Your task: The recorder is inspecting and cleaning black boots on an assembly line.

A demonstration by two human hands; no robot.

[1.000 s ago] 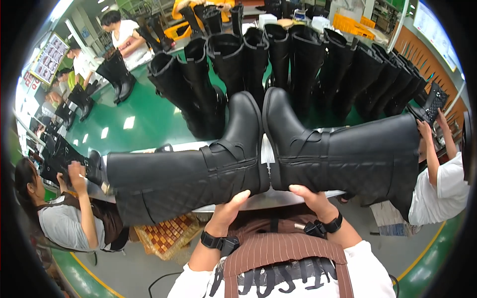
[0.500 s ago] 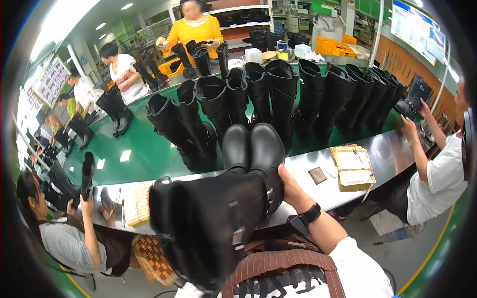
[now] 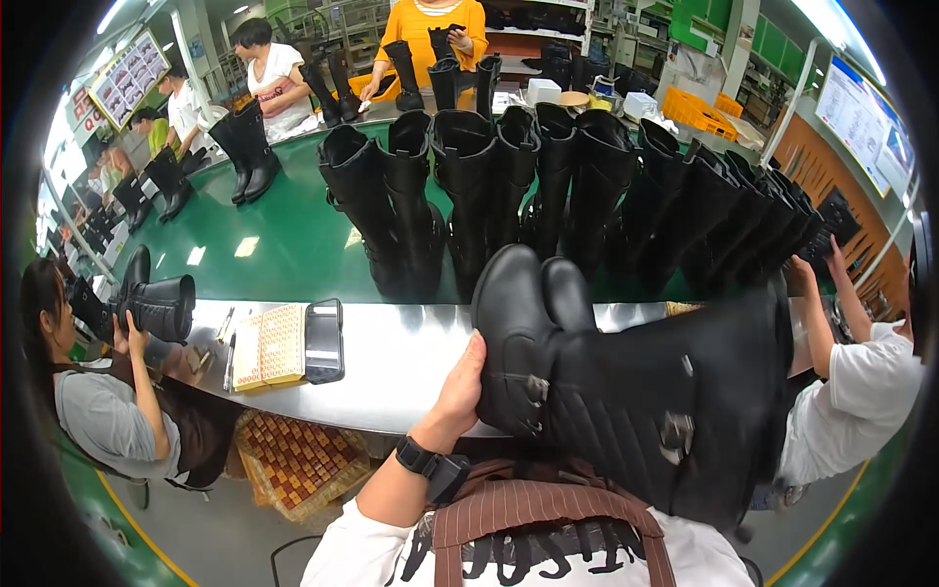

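Note:
A pair of tall black boots (image 3: 626, 401) lies sideways in front of me, toes up and shafts pointing to the right. Buckled straps and a quilted pattern show on the nearer boot. My left hand (image 3: 458, 389) is closed against the foot of that boot, near the heel, with part of the fingers hidden behind it. A black wristband sits on this arm. My right hand cannot be seen; the boot shafts cover that side.
Beyond the metal ledge (image 3: 391, 377), a row of upright black boots (image 3: 474, 186) stands on the green table (image 3: 284, 235). A yellow card stack (image 3: 269, 344) and black tray (image 3: 324, 340) lie left. Co-workers handle boots at both sides; another in orange stands opposite.
The boots have swung from shafts at the left to shafts at the right. My left hand now shows at the foot, while my right hand, visible before, is out of sight.

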